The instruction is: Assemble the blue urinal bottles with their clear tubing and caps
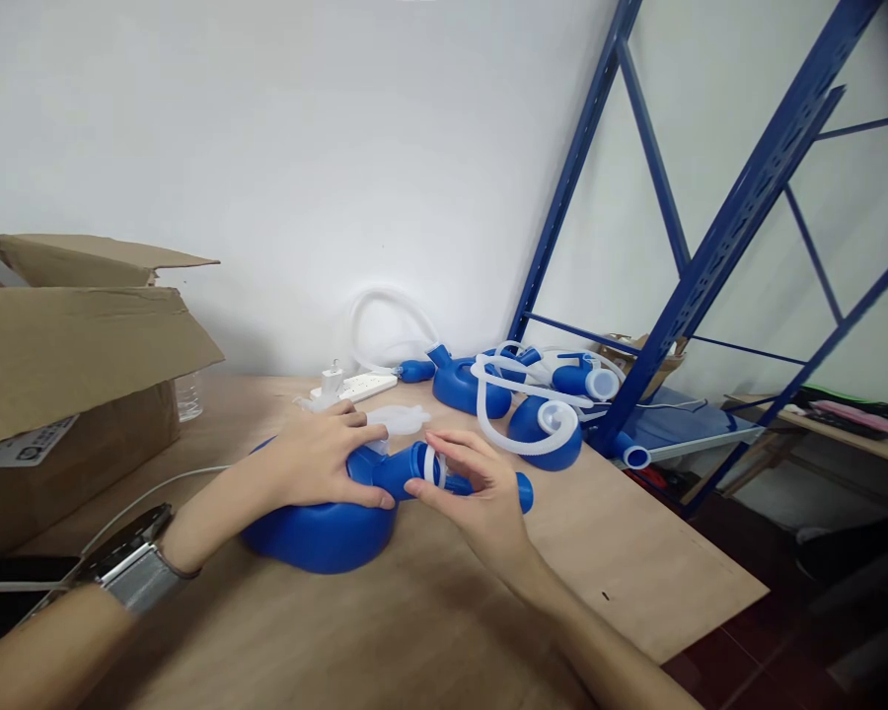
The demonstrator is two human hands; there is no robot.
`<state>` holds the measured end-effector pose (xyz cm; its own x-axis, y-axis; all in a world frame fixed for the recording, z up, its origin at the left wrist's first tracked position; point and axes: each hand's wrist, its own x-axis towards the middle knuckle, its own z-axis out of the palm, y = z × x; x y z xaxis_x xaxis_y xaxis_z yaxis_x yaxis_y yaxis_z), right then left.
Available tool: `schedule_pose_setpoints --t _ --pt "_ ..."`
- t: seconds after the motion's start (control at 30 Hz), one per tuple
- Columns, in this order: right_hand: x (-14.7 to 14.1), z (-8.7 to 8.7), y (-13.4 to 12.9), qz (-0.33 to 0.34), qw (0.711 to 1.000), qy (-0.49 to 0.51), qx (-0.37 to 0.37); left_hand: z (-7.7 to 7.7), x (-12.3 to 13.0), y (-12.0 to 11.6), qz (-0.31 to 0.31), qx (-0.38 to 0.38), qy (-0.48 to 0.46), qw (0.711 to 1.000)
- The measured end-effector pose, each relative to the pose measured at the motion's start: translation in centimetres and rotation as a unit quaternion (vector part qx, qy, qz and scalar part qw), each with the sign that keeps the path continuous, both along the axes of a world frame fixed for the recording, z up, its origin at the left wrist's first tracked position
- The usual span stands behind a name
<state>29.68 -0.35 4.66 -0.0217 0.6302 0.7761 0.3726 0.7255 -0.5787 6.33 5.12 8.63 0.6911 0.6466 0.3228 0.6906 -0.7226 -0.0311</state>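
Note:
A blue plastic urinal bottle point(326, 542) lies on the wooden table in front of me, its neck pointing right. My left hand point(326, 459) is wrapped over the top of the bottle, with the thumb along the neck point(404, 471). At the mouth of that neck, the fingers and thumb of my right hand point(484, 493) pinch a white ring-like fitting point(433, 465). A blue cylindrical part point(525, 492) shows just beyond the right hand; whether it joins the fitting is hidden. Behind my hands lies a clear plastic bag point(404, 419).
More blue bottles point(474, 390) with white corrugated hoses point(488, 424) lie at the back right. A white power strip point(362, 386) rests near the wall. On the left stands an open cardboard box point(81, 335). A blue metal rack point(681, 296) rises beside the table's right edge.

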Motion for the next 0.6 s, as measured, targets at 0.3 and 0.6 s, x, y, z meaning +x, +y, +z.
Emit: schedule_pose_setpoints --t 0.3,0.6 --pt "0.1 -0.2 -0.4 -0.054 0.992 -0.058 0.1 0.2 0.2 -0.2 0.015 -0.002 0.009 1.0" --pt "0.9 -1.4 -0.3 -0.074 0.987 -0.064 0.131 -0.4 0.0 0.2 0.03 0.014 -0.018 0.999"
